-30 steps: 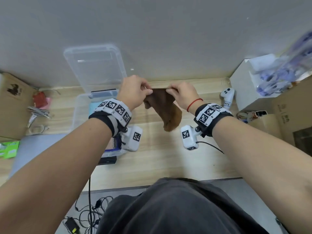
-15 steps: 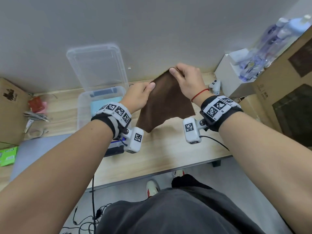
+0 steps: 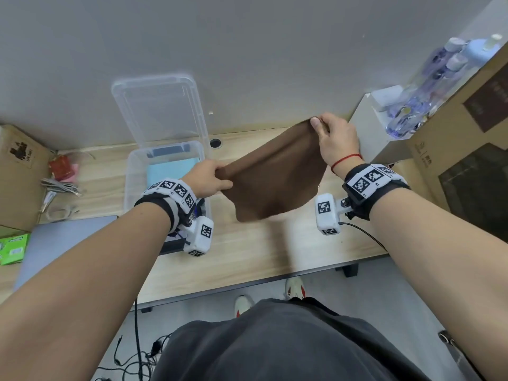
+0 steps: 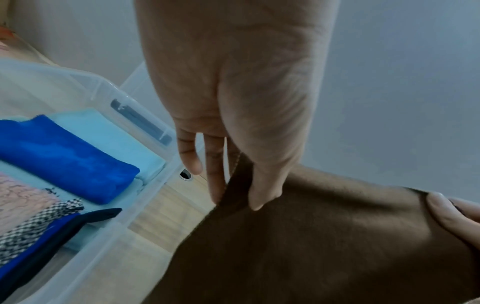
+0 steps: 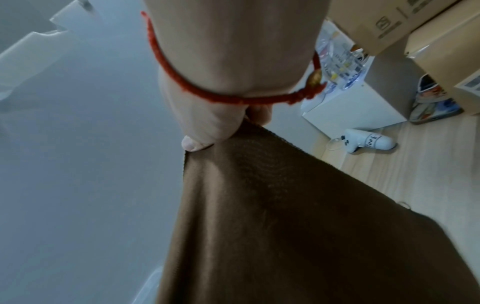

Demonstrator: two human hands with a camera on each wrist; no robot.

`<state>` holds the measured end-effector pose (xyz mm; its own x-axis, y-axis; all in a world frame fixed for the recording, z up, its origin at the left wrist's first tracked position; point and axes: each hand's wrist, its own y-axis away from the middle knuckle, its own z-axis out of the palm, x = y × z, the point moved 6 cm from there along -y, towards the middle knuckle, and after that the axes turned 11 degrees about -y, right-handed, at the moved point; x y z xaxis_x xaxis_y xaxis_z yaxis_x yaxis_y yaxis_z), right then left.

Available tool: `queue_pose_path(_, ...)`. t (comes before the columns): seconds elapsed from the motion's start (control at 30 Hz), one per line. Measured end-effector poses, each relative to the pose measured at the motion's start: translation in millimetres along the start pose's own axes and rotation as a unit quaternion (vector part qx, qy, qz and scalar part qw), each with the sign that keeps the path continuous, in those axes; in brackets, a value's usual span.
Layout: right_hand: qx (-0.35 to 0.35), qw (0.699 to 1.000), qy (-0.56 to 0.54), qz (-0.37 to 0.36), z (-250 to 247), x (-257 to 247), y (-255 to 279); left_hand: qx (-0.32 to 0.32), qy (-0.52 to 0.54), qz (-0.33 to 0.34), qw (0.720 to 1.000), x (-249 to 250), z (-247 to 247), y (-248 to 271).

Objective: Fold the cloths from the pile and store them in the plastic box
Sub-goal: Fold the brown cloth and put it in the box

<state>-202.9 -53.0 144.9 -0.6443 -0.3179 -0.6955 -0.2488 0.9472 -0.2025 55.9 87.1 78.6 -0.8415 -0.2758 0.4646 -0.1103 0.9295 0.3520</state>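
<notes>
Risk: I see left hand (image 3: 210,178) and right hand (image 3: 334,137) each pinching 1 corner of brown cloth (image 3: 275,182); slack pinch could drop it beside plastic box (image 3: 132,171)

Your plastic box (image 3: 129,185) sits left on the table (image 3: 247,251), its lid (image 3: 156,105) behind it against the wall; the cloth (image 3: 275,182) hangs to its right.

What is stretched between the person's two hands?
A brown cloth, held in the air above the wooden desk: the left hand pinches one corner, the right hand another. The head view shows it.
</notes>
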Motion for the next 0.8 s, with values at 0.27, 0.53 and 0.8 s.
queue_pose_path(0.27, -0.054, 0.997, -0.048, -0.022, 17.7, 24.7, -21.4, -0.001, 0.223, -0.048, 0.974, 11.9, -6.1, -22.5)
queue_pose_path(0.53, -0.109, 0.99, -0.075, -0.04, 36.0, 27.8, -33.0, -0.068, 0.379, -0.074, 0.92, 30.3, 3.9, -35.9)
queue_pose_path(0.8, -0.103, 0.994, -0.04, -0.002, 43.6, 52.2, -48.8, 0.161, 0.198, -0.061, 0.965, 4.1, -25.8, -65.4)
